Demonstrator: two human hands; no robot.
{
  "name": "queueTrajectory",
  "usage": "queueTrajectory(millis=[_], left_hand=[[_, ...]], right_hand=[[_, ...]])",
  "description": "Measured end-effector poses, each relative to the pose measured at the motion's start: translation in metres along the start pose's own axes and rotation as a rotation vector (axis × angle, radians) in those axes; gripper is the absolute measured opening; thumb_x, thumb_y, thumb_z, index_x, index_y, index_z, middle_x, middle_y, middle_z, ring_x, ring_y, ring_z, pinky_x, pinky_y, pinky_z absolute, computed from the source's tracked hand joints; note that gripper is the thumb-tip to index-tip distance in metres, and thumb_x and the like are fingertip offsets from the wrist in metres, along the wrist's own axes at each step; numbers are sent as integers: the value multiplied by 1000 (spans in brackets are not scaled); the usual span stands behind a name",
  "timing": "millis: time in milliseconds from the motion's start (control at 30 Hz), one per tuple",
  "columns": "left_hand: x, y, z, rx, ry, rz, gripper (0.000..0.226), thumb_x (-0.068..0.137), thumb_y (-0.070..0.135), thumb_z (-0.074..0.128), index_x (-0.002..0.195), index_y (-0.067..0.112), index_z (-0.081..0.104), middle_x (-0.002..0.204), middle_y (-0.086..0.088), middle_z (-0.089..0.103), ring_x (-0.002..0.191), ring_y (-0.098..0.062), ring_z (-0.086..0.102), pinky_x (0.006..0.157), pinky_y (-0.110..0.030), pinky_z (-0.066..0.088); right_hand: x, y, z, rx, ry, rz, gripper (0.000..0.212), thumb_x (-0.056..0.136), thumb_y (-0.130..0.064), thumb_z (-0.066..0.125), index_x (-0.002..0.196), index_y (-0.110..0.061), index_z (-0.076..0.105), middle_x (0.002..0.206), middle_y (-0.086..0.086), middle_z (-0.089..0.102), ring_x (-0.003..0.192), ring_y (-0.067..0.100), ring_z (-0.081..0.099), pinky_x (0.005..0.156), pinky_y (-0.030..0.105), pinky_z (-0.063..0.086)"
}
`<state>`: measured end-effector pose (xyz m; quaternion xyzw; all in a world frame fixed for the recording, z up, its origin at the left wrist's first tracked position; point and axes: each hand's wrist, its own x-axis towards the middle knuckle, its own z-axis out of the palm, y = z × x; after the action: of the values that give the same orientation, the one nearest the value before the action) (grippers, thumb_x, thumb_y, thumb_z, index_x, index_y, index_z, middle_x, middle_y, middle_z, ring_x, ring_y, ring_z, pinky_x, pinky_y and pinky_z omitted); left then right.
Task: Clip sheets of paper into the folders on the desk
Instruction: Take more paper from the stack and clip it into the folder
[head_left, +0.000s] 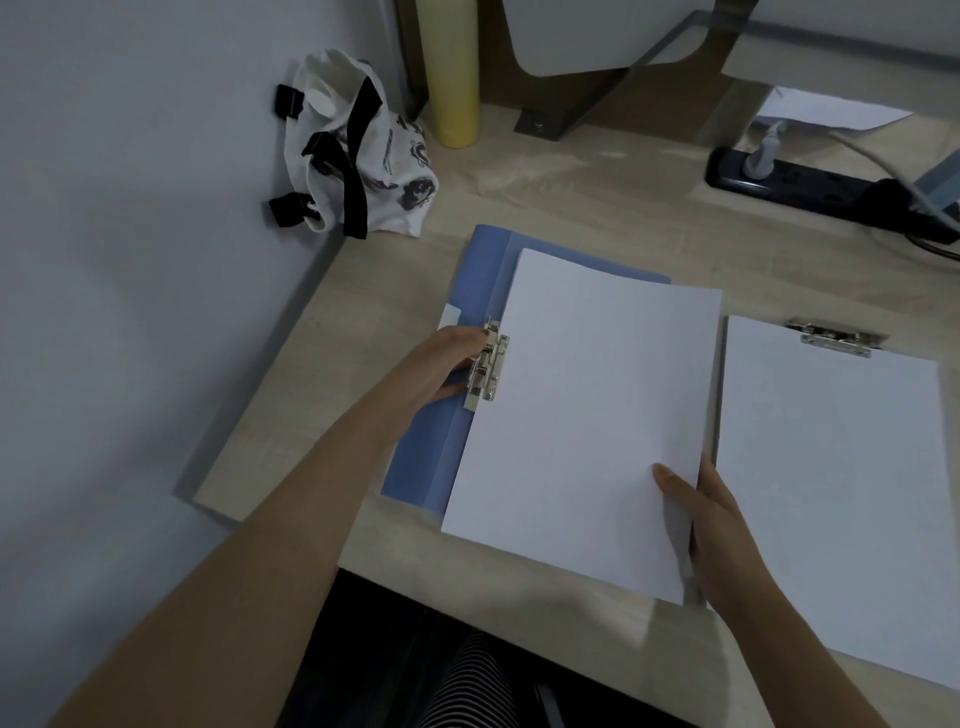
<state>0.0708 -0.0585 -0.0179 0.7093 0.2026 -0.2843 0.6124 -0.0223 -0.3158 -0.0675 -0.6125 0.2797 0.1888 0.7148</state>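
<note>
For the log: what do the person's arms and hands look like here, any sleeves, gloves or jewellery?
Both forearms are bare up to the frame edge, with no sleeve in view. The left hand and right hand wear no gloves, and no rings, watch or bracelets show on the visible parts. The right thumbnail looks short and unpainted. Below the desk edge a black-and-white striped garment shows at the person's lap.

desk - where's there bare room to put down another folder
Bare desk lies between the blue folder, the tote bag and the power strip. A narrow strip runs along the near edge. The middle is crowded: paper stack, second clipped stack.
</note>
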Motion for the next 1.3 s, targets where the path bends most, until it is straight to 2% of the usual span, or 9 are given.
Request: queueTrajectory(millis=[167,233,333,400,733,900,1067,1167,1300], left_hand=[[-6,-7,-7,12,-22,-46,17,96,35,43,87,29,56,92,11,60,88,-2,57,92,-24,45],[-7,-9,-10,40,-27,-78,21,93,45,45,95,30,59,99,9,62,97,-5,58,91,-27,48],[-8,-9,-11,100,-19,-130,49,89,54,44,122,20,55,120,1,59,114,-10,54,84,-26,52],[-9,-9,-10,125,-21,-154,59,87,58,42,128,16,51,122,-1,56,114,-12,53,82,-26,52],[-6,-10,-7,133,15,-154,52,85,63,39,110,20,52,104,2,58,102,-11,55,78,-27,53],[-4,-9,-3,155,43,-138,51,85,64,37,103,19,52,91,5,56,92,-8,55,79,-28,52],[-4,-8,-3,176,41,-140,54,86,64,37,108,17,50,92,5,55,101,-13,54,78,-28,53],[-4,-9,-3,193,39,-136,54,86,64,36,110,17,50,96,4,56,103,-13,54,80,-28,53],[-4,-8,-2,197,36,-137,54,87,63,34,109,17,52,95,4,56,100,-12,54,80,-27,52]], right_hand=[[-1,1,1,-10,20,-10,34,89,-19,55,122,-27,55,116,-1,66,102,20,64,75,31,51],[0,1,1,-15,22,-10,34,89,-19,54,123,-26,55,116,-1,66,103,20,63,77,31,51],[1,2,0,-21,22,-9,34,89,-19,54,123,-25,54,118,0,65,108,22,62,87,38,50],[3,1,-1,-30,25,-10,34,90,-19,54,123,-26,54,120,-1,64,109,21,61,89,37,48],[6,5,1,3,57,-5,40,89,-19,55,129,-23,51,125,0,61,115,21,57,103,45,41],[3,5,3,-14,52,-19,36,90,-19,54,124,-28,54,121,-2,63,111,20,59,97,41,45],[4,3,6,-30,64,-30,25,90,-19,54,106,-38,59,116,-4,65,107,18,61,95,40,47],[7,2,7,-26,80,-26,26,90,-18,55,109,-35,59,118,-1,64,109,21,60,97,43,46],[7,0,6,-11,55,-28,28,91,-16,53,115,-29,57,118,2,65,105,21,62,86,37,50]])
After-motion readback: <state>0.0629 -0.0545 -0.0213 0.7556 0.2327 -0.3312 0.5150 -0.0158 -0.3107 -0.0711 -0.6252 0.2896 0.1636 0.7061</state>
